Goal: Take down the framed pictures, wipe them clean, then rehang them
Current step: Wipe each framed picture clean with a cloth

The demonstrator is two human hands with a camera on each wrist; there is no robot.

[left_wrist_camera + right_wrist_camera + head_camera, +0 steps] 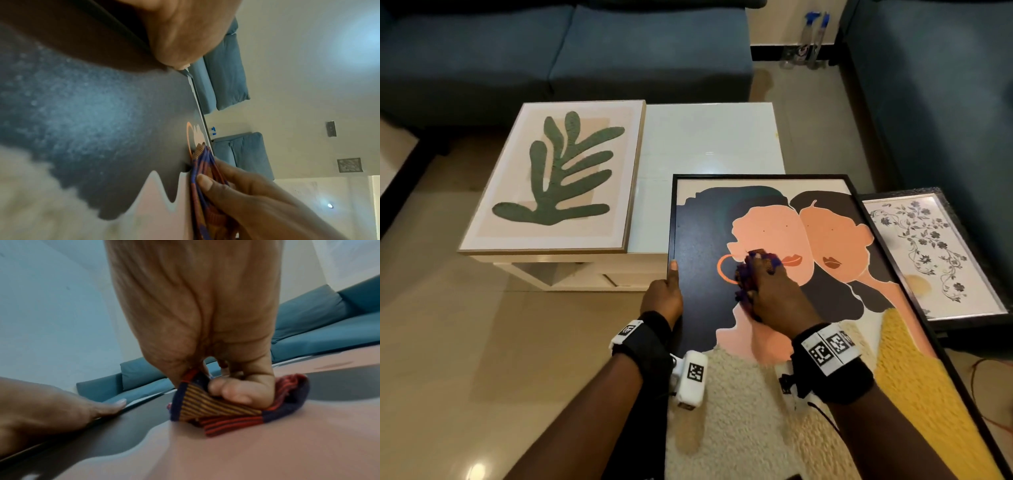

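A black-framed picture point(842, 240) of two faces leans from the white table's near edge toward me. My left hand point(664, 298) holds its left frame edge, thumb laid along the top of the frame. My right hand point(767, 291) grips a bunched striped cloth point(762, 257) and presses it on the glass near the orange earring. The left wrist view shows the dark dusty glass point(92, 105) with the cloth point(202, 170) under my right hand's fingers point(246, 194). In the right wrist view the fingers curl round the cloth point(226, 412), and my left hand point(51, 410) rests on the frame.
A wood-framed leaf picture point(551, 178) lies flat on the white coffee table point(709, 137). A dark-framed floral picture point(928, 253) lies low at the right. Blue sofas point(551, 51) stand behind and to the right, with two spray bottles point(811, 37) on the floor between them.
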